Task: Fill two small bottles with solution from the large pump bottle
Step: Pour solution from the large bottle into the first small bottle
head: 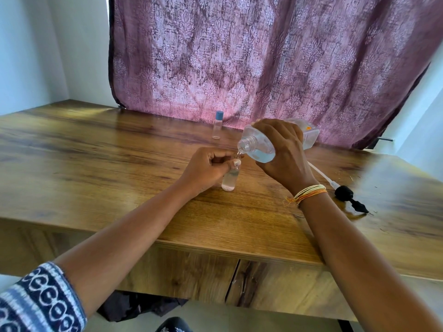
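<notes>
Head view, right hand [285, 154] grasping large bottle [261, 146] tipped sideways, neck pointing left-down over upright small bottle [229, 179] gripped by left hand [206, 168].

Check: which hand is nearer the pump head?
Right. The right hand tips the big bottle just beside the pump head; the left hand is farther.

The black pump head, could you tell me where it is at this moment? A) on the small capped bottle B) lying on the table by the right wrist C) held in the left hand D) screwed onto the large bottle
B: the black pump head lies on the table beside the right wrist, its tube trailing, while the large bottle has a bare open neck.
</notes>
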Motion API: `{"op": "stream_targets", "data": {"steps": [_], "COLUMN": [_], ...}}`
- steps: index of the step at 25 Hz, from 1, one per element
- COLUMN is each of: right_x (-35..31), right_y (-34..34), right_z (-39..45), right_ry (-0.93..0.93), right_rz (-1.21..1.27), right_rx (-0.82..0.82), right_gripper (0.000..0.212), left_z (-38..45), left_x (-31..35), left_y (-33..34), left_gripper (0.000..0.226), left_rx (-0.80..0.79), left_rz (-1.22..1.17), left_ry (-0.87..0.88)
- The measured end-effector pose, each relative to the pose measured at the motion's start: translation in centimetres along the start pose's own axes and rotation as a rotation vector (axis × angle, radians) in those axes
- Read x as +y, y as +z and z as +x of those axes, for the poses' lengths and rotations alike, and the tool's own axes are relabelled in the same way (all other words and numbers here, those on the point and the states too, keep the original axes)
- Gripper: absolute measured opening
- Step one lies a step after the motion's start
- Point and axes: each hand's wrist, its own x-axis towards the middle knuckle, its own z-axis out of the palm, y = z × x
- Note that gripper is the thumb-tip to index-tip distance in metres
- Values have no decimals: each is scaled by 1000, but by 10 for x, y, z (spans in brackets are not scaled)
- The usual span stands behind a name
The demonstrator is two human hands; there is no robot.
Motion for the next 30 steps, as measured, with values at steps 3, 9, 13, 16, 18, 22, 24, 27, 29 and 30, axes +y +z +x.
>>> {"op": "stream_targets", "data": {"steps": [3,9,13,16,18,22,24,27,29,30], "right_x": [0,-1,-2,-4,-5,-11,-12,-11,-9,-7], "right_y": [0,0,1,0,0,-2,-4,-10,-13,-16], "right_z": [0,0,0,0,0,2,5,9,14,18], "right_ry": [4,0,0,11,46,121,155,270,359,401], "right_rz": [2,9,14,33,74,175,244,356,412,438], "right_rx": [0,-6,0,2,-13,-40,-34,-39,-36,-31], "right_gripper": [44,44,44,45,48,56,58,66,71,71], "left_z": [-1,0,-2,-1,-1,1,2,5,6,6], "left_x": [2,3,5,5,4,3,1,-3,-6,-7], "left_y": [0,0,1,1,1,1,1,0,0,0], "left_gripper": [29,29,29,28,27,25,24,24,24,24], "left_rx": [-2,4,-5,-8,-6,-3,0,-14,-19,-13], "left_rz": [-6,2,-15,-23,-5,14,28,36,35,27], "left_ry": [4,16,30,30,33,26,28,29,17,15]}}
